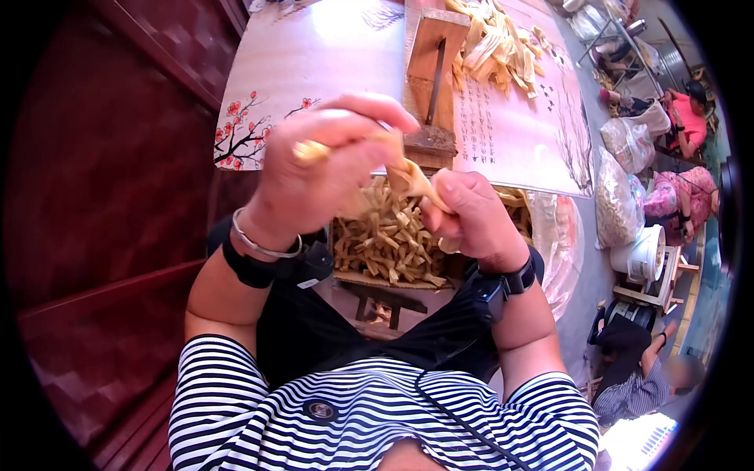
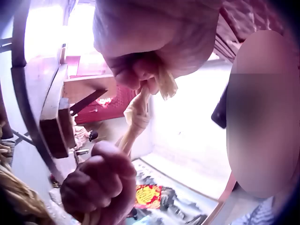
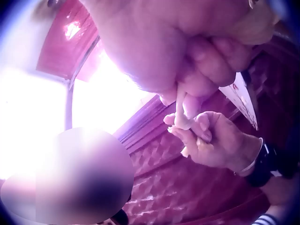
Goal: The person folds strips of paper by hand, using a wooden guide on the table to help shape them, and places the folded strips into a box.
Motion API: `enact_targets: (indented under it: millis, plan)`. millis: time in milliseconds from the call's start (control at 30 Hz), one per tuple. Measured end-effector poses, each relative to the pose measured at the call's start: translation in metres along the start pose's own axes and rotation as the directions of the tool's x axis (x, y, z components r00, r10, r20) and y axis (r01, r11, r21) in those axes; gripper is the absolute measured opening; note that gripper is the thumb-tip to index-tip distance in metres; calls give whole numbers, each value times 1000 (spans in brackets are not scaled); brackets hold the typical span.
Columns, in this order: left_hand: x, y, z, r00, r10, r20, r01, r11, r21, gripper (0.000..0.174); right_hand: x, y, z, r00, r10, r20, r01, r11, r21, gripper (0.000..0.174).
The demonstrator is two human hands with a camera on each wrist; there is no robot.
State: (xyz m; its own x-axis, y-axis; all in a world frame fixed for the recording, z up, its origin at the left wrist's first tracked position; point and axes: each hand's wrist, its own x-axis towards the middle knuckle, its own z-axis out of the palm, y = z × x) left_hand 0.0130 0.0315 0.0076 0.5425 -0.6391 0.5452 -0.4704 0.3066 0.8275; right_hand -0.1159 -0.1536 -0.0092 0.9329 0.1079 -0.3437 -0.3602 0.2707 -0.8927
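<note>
A pale yellow strip, soft and folded like tofu skin [image 1: 412, 179], stretches between my two hands with a thicker twist midway. My left hand [image 1: 322, 169] grips one end, and a short tail of the strip sticks out from its fingers. The other end is pinched between thumb and fingers of my right hand [image 1: 475, 212]. In the left wrist view the taut strip [image 2: 137, 117] runs down from the left fingers to the curled right hand [image 2: 98, 183]. Below both hands lies a heap of short, knotted yellow pieces [image 1: 393, 243].
Ahead, a wooden stand with a blade [image 1: 436, 78] stands on a printed table mat [image 1: 314, 63]. Long loose strips [image 1: 495, 47] are piled at the back right. A dark red wall [image 1: 102, 180] rises on the left. Other people, bags and a white bucket [image 1: 640, 255] are at the right.
</note>
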Motion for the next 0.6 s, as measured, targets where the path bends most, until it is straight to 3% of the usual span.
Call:
enact_targets:
  millis: [33,67,100,167,200,300,333,433,467,533,600]
  plan:
    - [-1,1,-5,995,-76,-63,69,992,-110,13,0,0,0,999,-11,38,7,995,98,48]
    - [1,-2,-2,994,-35,-99,22,992,-125,15,0,-1,1,997,-24,74,9,981,194,48]
    - [1,-4,0,991,-104,-86,89,983,-163,15,0,-1,1,993,-38,108,6,957,289,48]
    - [1,-7,5,969,-240,-52,222,946,-237,16,3,-2,1,997,19,76,-40,957,286,46]
    - [1,-7,7,947,-323,-8,309,913,-268,18,5,-2,3,997,37,65,-55,956,287,45]
    - [3,-1,10,831,-429,354,552,713,-432,9,4,-1,4,992,128,6,-126,963,237,37]
    - [-1,-4,11,826,-485,286,563,700,-438,7,3,-2,5,987,162,-19,-154,965,210,34]
    - [-3,-12,12,846,-510,152,518,725,-454,6,-1,-13,-3,977,-27,-212,51,993,111,24]
    - [-1,-14,15,899,-435,57,429,844,-322,8,0,-12,-5,946,-149,-286,165,986,30,21]
    - [9,-18,21,907,-419,-51,388,874,-292,7,4,-18,-9,846,-363,-392,270,923,-273,23]
    - [19,-25,25,900,-416,-128,388,900,-199,7,16,-20,-18,698,-559,-447,281,788,-547,25]
